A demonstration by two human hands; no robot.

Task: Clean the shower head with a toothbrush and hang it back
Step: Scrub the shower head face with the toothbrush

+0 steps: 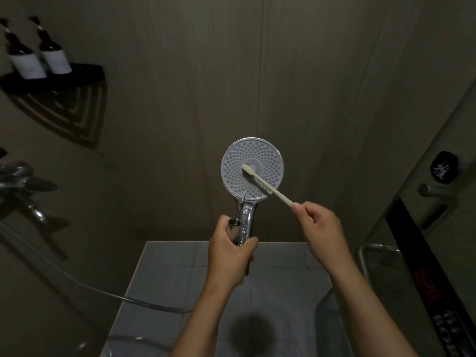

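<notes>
Mid-scrub: my left hand (233,256) grips the round chrome shower head (251,168) by its handle at centre, while my right hand (323,228) pinches the cream plastic toothbrush (268,185) against its face. Next, I judge: scrub the remaining nozzles, then rehang.

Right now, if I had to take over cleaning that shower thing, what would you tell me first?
Left hand: shut around the chrome handle of the shower head, holding it up with the nozzle face toward you.
Right hand: pinching the end of the toothbrush, whose bristle end lies on the middle of the nozzle face.
The hose trails off to the left toward the tap.
Done: shower head is off its holder and the brush is on it. How much is already scrubbed cannot be told.
Left: finish brushing the nozzle face, then hang the shower head back. The holder is not in view.
</notes>
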